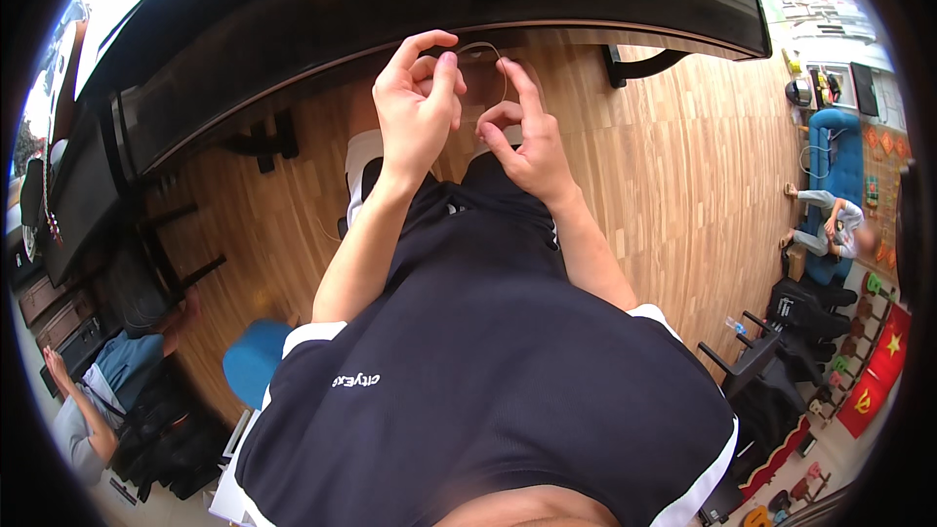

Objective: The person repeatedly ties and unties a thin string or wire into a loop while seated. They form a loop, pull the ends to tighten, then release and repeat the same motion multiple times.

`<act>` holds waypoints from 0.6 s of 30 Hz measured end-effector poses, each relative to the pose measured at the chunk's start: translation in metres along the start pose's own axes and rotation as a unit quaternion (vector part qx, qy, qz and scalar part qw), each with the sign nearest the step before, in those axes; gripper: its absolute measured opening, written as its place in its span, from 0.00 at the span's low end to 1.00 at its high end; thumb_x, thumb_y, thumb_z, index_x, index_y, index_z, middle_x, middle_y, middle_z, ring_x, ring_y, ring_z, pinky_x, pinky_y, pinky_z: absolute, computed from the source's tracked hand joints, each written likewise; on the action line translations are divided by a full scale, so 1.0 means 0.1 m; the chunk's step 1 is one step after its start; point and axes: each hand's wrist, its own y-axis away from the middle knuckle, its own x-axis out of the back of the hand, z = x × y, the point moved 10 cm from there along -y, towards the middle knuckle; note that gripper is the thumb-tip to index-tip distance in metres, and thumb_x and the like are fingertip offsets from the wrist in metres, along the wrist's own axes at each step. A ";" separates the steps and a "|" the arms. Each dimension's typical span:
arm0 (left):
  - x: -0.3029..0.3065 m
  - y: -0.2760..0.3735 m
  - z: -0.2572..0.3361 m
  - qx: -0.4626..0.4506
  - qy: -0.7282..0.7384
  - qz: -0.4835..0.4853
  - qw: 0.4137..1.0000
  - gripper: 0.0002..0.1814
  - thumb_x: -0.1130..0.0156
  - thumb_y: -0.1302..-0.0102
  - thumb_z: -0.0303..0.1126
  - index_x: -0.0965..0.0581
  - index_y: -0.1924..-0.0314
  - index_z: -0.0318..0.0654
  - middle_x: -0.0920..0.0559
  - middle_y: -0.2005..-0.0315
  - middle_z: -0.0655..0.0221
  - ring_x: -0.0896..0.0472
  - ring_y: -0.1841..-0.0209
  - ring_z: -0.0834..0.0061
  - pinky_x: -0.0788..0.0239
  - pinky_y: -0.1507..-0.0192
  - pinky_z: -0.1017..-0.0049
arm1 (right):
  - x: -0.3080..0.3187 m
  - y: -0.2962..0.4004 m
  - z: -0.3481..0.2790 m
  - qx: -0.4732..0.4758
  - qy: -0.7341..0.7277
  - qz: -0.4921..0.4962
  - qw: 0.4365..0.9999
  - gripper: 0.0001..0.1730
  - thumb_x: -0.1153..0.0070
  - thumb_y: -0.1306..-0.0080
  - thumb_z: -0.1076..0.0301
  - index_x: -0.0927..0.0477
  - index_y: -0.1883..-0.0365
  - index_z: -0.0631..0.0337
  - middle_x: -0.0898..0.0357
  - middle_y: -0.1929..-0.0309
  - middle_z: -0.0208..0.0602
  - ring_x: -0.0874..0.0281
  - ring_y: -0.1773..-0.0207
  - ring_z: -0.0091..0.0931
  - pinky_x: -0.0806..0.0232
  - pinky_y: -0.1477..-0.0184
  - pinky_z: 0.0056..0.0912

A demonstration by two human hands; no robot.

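Note:
A thin, pale, flexible strand [483, 44] arcs between my hands; whether it is a string, wire or cord cannot be told. At my left hand [421, 91], one end of the arc meets the thumb tip, with the index finger bent above it and the other fingers curled. The arc passes the raised index fingertip of my right hand [531, 139] and bends down to the curled finger and thumb. Both hands are held above my lap, just short of the edge of a glossy black piece of furniture [410, 0].
Black supports [644, 66] reach the wooden floor [688, 161]. A blue round seat [256, 359] is at lower left, near a person [88, 417]. Another person [842, 227] sits on a blue sofa [842, 146] at right. Black cases [798, 315] and small guitar-shaped instruments [875, 284] are beyond.

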 end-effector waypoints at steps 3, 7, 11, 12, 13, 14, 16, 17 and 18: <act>0.03 -0.02 -0.14 0.041 0.069 -0.015 0.997 0.08 0.46 0.26 0.25 0.20 0.54 0.31 0.20 0.74 0.69 0.27 0.82 0.88 0.38 0.79 0.85 | 0.02 0.02 -0.14 0.065 0.109 0.060 0.990 0.21 0.41 0.32 0.66 0.27 0.43 0.63 0.17 0.73 0.34 0.18 0.71 0.27 0.30 0.65 0.29; 0.10 -0.03 -0.30 0.061 0.126 -0.015 0.990 0.12 0.49 0.26 0.24 0.20 0.52 0.27 0.15 0.65 0.61 0.22 0.76 0.83 0.29 0.69 0.83 | -0.14 0.00 -0.06 0.129 0.121 -0.020 0.984 0.14 0.47 0.26 0.60 0.20 0.61 0.63 0.21 0.77 0.32 0.26 0.76 0.23 0.37 0.71 0.26; 0.09 -0.01 -0.27 0.049 0.049 -0.060 0.996 0.16 0.51 0.28 0.21 0.21 0.45 0.27 0.14 0.53 0.56 0.20 0.69 0.84 0.27 0.62 0.83 | -0.33 0.11 0.22 -0.089 -0.129 -0.121 0.980 0.22 0.52 0.22 0.57 0.24 0.73 0.62 0.33 0.81 0.24 0.39 0.78 0.19 0.44 0.74 0.24; 0.10 -0.01 -0.24 0.031 -0.005 -0.067 0.997 0.16 0.50 0.28 0.20 0.21 0.44 0.27 0.14 0.53 0.57 0.19 0.67 0.85 0.27 0.61 0.83 | -0.39 0.13 0.24 -0.116 -0.186 -0.140 0.965 0.23 0.52 0.22 0.56 0.27 0.75 0.61 0.36 0.82 0.21 0.44 0.79 0.18 0.47 0.75 0.24; 0.10 -0.02 -0.21 -0.009 -0.043 -0.068 0.997 0.15 0.48 0.28 0.19 0.20 0.45 0.28 0.14 0.53 0.59 0.18 0.66 0.85 0.27 0.62 0.83 | -0.47 0.18 0.26 -0.145 -0.244 -0.173 0.943 0.23 0.53 0.22 0.56 0.29 0.77 0.59 0.39 0.82 0.20 0.46 0.79 0.17 0.49 0.75 0.24; 0.10 -0.02 -0.17 -0.050 -0.081 -0.066 0.993 0.15 0.47 0.29 0.19 0.19 0.46 0.28 0.13 0.52 0.61 0.18 0.64 0.85 0.27 0.62 0.84 | -0.55 0.24 0.26 -0.173 -0.301 -0.204 0.915 0.24 0.53 0.21 0.57 0.32 0.78 0.58 0.42 0.82 0.19 0.49 0.79 0.16 0.51 0.75 0.24; 0.12 -0.03 -0.18 -0.071 -0.133 -0.052 0.987 0.12 0.43 0.29 0.20 0.17 0.49 0.30 0.13 0.55 0.62 0.17 0.63 0.85 0.27 0.62 0.85 | -0.64 0.31 0.18 -0.200 -0.381 -0.246 0.868 0.26 0.54 0.21 0.57 0.38 0.82 0.54 0.48 0.83 0.17 0.56 0.79 0.15 0.57 0.76 0.23; 0.12 -0.02 -0.18 -0.082 -0.159 -0.045 0.983 0.11 0.42 0.30 0.21 0.16 0.51 0.31 0.12 0.56 0.63 0.17 0.63 0.85 0.27 0.63 0.85 | -0.64 0.31 0.10 -0.183 -0.401 -0.256 0.860 0.27 0.54 0.21 0.57 0.39 0.82 0.55 0.48 0.83 0.18 0.56 0.79 0.16 0.58 0.76 0.24; 0.10 -0.01 -0.15 -0.110 -0.180 -0.041 0.977 0.09 0.39 0.32 0.22 0.15 0.54 0.33 0.12 0.59 0.64 0.19 0.68 0.85 0.29 0.66 0.84 | -0.64 0.30 0.03 -0.166 -0.421 -0.266 0.851 0.28 0.54 0.21 0.57 0.39 0.83 0.55 0.49 0.84 0.19 0.57 0.80 0.17 0.58 0.76 0.25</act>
